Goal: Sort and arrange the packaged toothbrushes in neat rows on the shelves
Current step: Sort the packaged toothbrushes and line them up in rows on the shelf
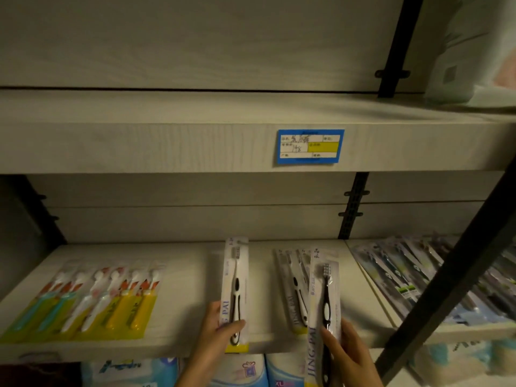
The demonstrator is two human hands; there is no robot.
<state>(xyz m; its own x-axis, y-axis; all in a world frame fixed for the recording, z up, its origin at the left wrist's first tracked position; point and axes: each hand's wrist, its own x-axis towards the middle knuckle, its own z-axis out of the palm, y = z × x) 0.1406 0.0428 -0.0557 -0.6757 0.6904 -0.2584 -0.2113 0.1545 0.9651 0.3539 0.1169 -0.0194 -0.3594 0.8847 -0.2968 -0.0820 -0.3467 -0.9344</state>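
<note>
My left hand (216,326) grips the lower end of a white-backed pack with a white and black toothbrush (236,289), lying on the middle shelf (184,311). My right hand (347,349) holds a similar pack with a black toothbrush (325,300), its head pointing to the back. Just left of that pack, a small stack of the same packs (293,283) lies on the shelf. At the left sits a row of yellow-backed multi-brush packs (92,300).
To the right, a second shelf board carries a dense pile of dark packaged toothbrushes (435,277). A black slanted post (458,272) crosses in front of it. The upper shelf edge bears a blue price label (310,146). Blue and white packs (240,370) stand below.
</note>
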